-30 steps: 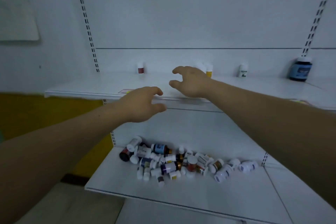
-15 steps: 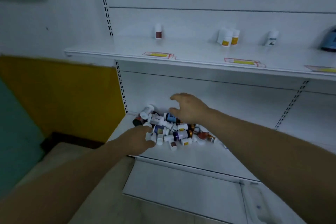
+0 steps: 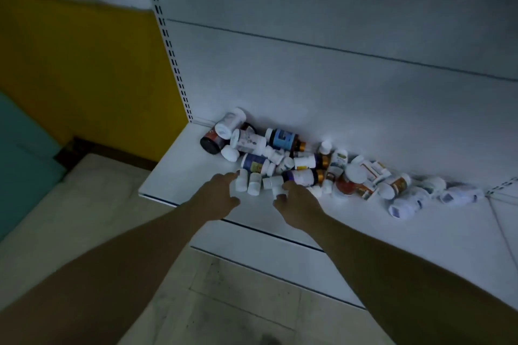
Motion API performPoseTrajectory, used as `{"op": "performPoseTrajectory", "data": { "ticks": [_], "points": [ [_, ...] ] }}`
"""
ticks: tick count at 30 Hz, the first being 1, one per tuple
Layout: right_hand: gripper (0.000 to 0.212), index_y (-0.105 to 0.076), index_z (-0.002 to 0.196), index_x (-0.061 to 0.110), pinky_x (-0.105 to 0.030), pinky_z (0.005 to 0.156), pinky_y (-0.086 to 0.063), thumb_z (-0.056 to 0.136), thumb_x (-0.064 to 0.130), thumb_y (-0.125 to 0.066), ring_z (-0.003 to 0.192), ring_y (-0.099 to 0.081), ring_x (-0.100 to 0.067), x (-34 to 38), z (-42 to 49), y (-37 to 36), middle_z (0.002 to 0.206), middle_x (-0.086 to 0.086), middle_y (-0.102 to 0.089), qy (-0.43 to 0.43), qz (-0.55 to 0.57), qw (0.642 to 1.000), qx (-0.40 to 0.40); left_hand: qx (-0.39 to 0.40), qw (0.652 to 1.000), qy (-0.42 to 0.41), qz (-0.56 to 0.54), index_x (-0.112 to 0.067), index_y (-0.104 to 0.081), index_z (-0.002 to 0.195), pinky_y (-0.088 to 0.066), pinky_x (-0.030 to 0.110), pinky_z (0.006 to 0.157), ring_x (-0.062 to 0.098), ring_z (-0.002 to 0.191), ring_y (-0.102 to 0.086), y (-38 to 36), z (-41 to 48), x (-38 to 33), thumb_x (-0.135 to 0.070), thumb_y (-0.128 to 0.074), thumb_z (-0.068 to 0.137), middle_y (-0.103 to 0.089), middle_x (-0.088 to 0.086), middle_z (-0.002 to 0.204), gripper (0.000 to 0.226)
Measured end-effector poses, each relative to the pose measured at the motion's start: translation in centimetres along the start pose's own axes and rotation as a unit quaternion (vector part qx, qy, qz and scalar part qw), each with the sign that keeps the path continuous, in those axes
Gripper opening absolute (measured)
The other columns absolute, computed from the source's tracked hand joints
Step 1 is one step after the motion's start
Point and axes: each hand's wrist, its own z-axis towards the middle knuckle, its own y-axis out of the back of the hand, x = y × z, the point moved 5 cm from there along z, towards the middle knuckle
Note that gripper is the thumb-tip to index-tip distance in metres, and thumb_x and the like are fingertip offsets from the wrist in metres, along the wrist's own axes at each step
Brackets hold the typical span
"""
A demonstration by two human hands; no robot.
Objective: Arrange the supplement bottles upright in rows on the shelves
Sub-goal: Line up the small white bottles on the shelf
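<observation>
Several supplement bottles (image 3: 308, 165) lie tumbled in a heap against the back panel of the lower white shelf (image 3: 179, 173). Among them are a blue-labelled dark bottle (image 3: 283, 138), a red one with a white cap (image 3: 350, 185) and many small white ones. My left hand (image 3: 218, 194) reaches the heap's front edge, thumb and fingers curled round a small white bottle (image 3: 241, 180). Just to the right, my right hand (image 3: 298, 202) pinches another small white bottle (image 3: 277, 190) between thumb and fingers. None of the heaped bottles plainly stands upright.
A slotted upright (image 3: 168, 45) marks the shelf's left end, with a yellow wall panel (image 3: 84, 78) beyond it. Below the shelf's front edge juts a lower base shelf (image 3: 266, 244), then tiled floor (image 3: 224, 302). More bottles (image 3: 406, 204) trail off to the right.
My view has dropped from the upper shelf to the lower one. Both hands have come down to the front of the heap and closed on small white bottles.
</observation>
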Motion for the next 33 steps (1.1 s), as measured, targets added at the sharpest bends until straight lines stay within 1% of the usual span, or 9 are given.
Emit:
{"op": "performPoseTrajectory", "data": {
  "ticks": [3, 6, 11, 16, 20, 23, 25, 29, 33],
  "points": [
    [0.032, -0.049, 0.112, 0.014, -0.027, 0.075, -0.034, 0.090, 0.035, -0.058, 0.105, -0.053, -0.029, -1.7, 1.7, -2.9, 0.120, -0.011, -0.053, -0.054, 0.050, 0.997, -0.024, -0.002, 1.000, -0.024, 0.017, -0.022, -0.019, 0.149, -0.027, 0.039, 0.111, 0.030, 0.137, -0.028, -1.6, 3.8, 0.9, -0.016, -0.060, 0.089, -0.016, 0.010, 0.155, 0.073],
    [0.039, -0.050, 0.116, 0.013, -0.028, 0.076, -0.038, 0.087, 0.036, -0.062, 0.103, -0.055, -0.027, -2.8, 2.4, -4.2, 0.118, -0.007, -0.054, -0.098, 0.105, 0.987, -0.077, 0.027, 0.992, -0.060, 0.109, -0.025, -0.008, 0.151, -0.022, 0.042, 0.113, 0.028, 0.142, -0.014, -3.2, 6.2, 2.0, -0.003, -0.049, 0.090, 0.005, -0.001, 0.159, 0.077],
    [0.052, -0.042, 0.138, 0.017, -0.026, 0.081, -0.043, 0.088, 0.021, -0.057, 0.109, -0.055, -0.026, -3.5, 1.2, -4.5, 0.130, -0.008, -0.050, -0.151, 0.206, 0.961, -0.104, -0.075, 0.975, -0.107, 0.177, -0.014, -0.029, 0.144, -0.035, 0.041, 0.104, 0.029, 0.132, -0.028, -2.6, 6.7, 3.2, -0.004, -0.049, 0.090, -0.025, 0.008, 0.151, 0.058],
    [0.018, -0.058, 0.097, 0.020, -0.016, 0.044, -0.041, 0.081, 0.012, -0.057, 0.066, -0.055, -0.013, -3.3, -1.7, -4.6, 0.087, -0.005, -0.061, -0.182, 0.344, 0.911, -0.138, -0.062, 0.956, -0.206, 0.202, -0.006, -0.040, 0.134, -0.037, 0.033, 0.097, 0.026, 0.120, -0.041, -2.5, 7.6, 2.2, -0.015, -0.049, 0.093, -0.047, 0.012, 0.134, 0.042],
    [0.029, -0.049, 0.099, 0.020, -0.022, 0.055, -0.041, 0.078, 0.006, -0.062, 0.072, -0.052, -0.013, -2.0, -3.5, -4.9, 0.088, 0.000, -0.055, -0.184, 0.398, 0.889, -0.134, -0.055, 0.928, -0.231, 0.286, -0.012, -0.043, 0.133, -0.041, 0.037, 0.092, 0.028, 0.112, -0.044, -2.6, 7.4, 2.1, -0.025, -0.050, 0.094, -0.046, 0.011, 0.125, 0.042],
    [0.033, -0.045, 0.100, 0.025, -0.029, 0.061, -0.047, 0.080, 0.002, -0.060, 0.074, -0.054, -0.017, 0.1, -5.2, -4.0, 0.094, -0.006, -0.054, -0.165, 0.473, 0.856, -0.130, -0.055, 0.988, -0.135, 0.047, 0.002, -0.060, 0.110, -0.042, 0.039, 0.090, 0.033, 0.104, -0.052, -1.3, 5.4, 2.6, -0.019, -0.062, 0.088, -0.056, 0.019, 0.110, 0.030],
    [0.029, -0.048, 0.103, 0.031, -0.027, 0.059, -0.047, 0.086, 0.009, -0.057, 0.067, -0.055, -0.016, 2.3, -6.9, -2.4, 0.089, -0.005, -0.056, -0.137, 0.512, 0.839, -0.124, -0.001, 0.973, -0.035, -0.228, -0.002, -0.065, 0.095, -0.048, 0.037, 0.086, 0.030, 0.093, -0.061, 0.0, 2.2, 2.4, -0.012, -0.066, 0.084, -0.065, 0.014, 0.094, 0.015],
    [0.022, -0.065, 0.098, 0.031, -0.024, 0.055, -0.053, 0.095, 0.026, -0.044, 0.060, -0.064, -0.012, 7.4, -10.9, 1.5, 0.073, -0.002, -0.067, -0.084, 0.624, 0.769, -0.111, 0.084, 0.784, -0.003, -0.615, -0.023, -0.060, 0.107, -0.057, 0.034, 0.074, 0.027, 0.084, -0.070, 4.5, -6.0, -0.1, -0.005, -0.054, 0.091, -0.070, 0.016, 0.093, 0.025],
    [0.021, -0.061, 0.107, 0.020, -0.031, 0.063, -0.052, 0.095, 0.016, -0.044, 0.071, -0.068, -0.022, 13.4, -15.3, 5.7, 0.084, -0.006, -0.070, 0.030, 0.692, 0.714, -0.099, 0.118, 0.678, -0.080, -0.721, -0.025, -0.065, 0.115, -0.056, 0.030, 0.066, 0.028, 0.088, -0.069, 11.3, -13.5, -3.4, -0.015, -0.052, 0.088, -0.070, 0.016, 0.104, 0.032]
  ]
}}
